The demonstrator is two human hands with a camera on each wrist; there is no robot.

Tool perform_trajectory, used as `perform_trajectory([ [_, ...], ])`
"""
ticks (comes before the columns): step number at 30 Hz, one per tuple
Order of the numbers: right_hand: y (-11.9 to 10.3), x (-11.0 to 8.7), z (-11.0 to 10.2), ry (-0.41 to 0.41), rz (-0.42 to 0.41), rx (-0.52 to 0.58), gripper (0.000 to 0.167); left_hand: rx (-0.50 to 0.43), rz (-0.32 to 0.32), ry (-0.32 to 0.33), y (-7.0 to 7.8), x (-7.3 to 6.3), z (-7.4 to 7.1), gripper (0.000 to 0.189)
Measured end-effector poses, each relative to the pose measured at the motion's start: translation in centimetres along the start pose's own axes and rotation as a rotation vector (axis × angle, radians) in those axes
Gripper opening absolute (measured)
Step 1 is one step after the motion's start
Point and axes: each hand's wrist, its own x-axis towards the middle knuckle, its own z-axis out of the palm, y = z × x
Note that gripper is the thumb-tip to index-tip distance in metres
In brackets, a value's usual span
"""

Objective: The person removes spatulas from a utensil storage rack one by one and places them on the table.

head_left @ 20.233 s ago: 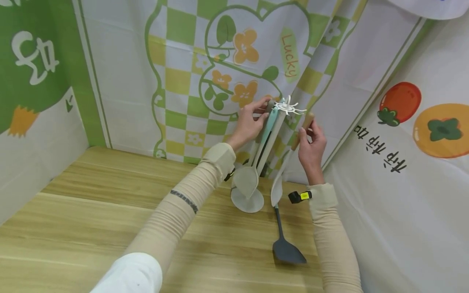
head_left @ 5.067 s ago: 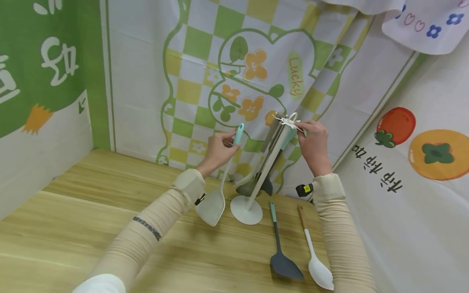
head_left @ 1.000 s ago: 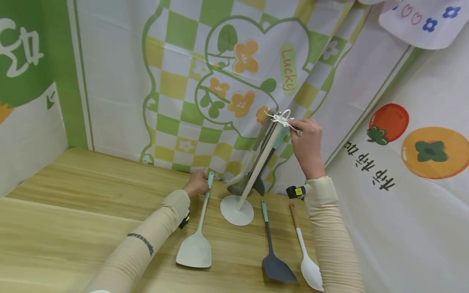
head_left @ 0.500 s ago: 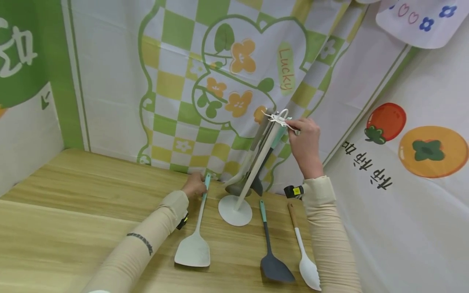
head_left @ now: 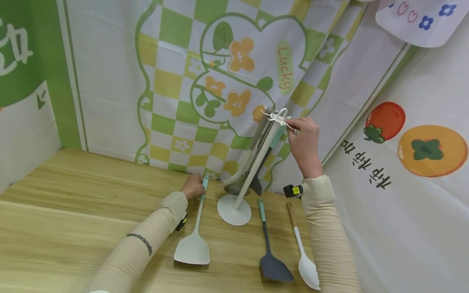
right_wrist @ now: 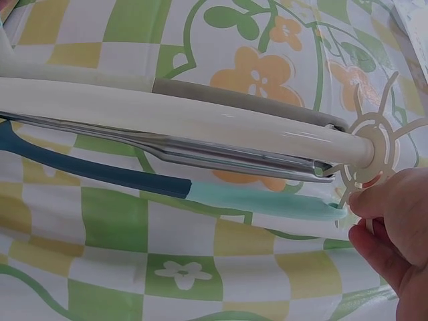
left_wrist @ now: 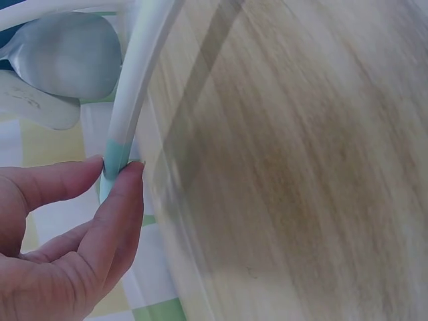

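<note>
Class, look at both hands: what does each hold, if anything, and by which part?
The left hand pinches the pale spatula by its mint handle; the right hand pinches the rack by a top hook.

Gap between pale spatula [head_left: 192, 249] and dark spatula [head_left: 275, 267]; stand [head_left: 228, 215] blocks far end, curtain [head_left: 168, 83] behind.

"Lucky" [head_left: 284, 67] stands in orange letters on the far checked cloth [head_left: 166, 83]. Black characters, 柿柿如 [head_left: 362, 160], slant across the right white sheet [head_left: 406, 232]. White lettering [head_left: 18, 44] on the left green panel [head_left: 14, 87] is cut off; the right wristband's yellow label [head_left: 296, 190] is too small to read.
</note>
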Motion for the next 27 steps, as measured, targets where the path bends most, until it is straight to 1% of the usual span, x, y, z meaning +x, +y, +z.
perform_trajectory([
  [3,0.15,-0.09,0.02,-0.001,0.002,0.004,0.016,0.010,-0.004,0.012,-0.18,0.08,0.19,0.043],
  [8,0.31,-0.13,0.12,0.000,-0.001,0.009,0.015,0.010,-0.025,0.011,-0.45,0.07,0.41,0.041],
  [15,0.30,0.02,0.18,0.004,0.003,0.005,0.015,0.065,-0.002,-0.001,-0.52,0.13,0.29,0.046],
  [19,0.29,0.01,0.23,-0.001,0.019,0.000,0.015,0.091,-0.010,-0.014,-0.74,0.15,0.23,0.046],
  [27,0.28,0.07,0.08,0.000,0.020,0.017,0.016,0.068,-0.034,-0.006,-1.04,0.40,0.50,0.044],
])
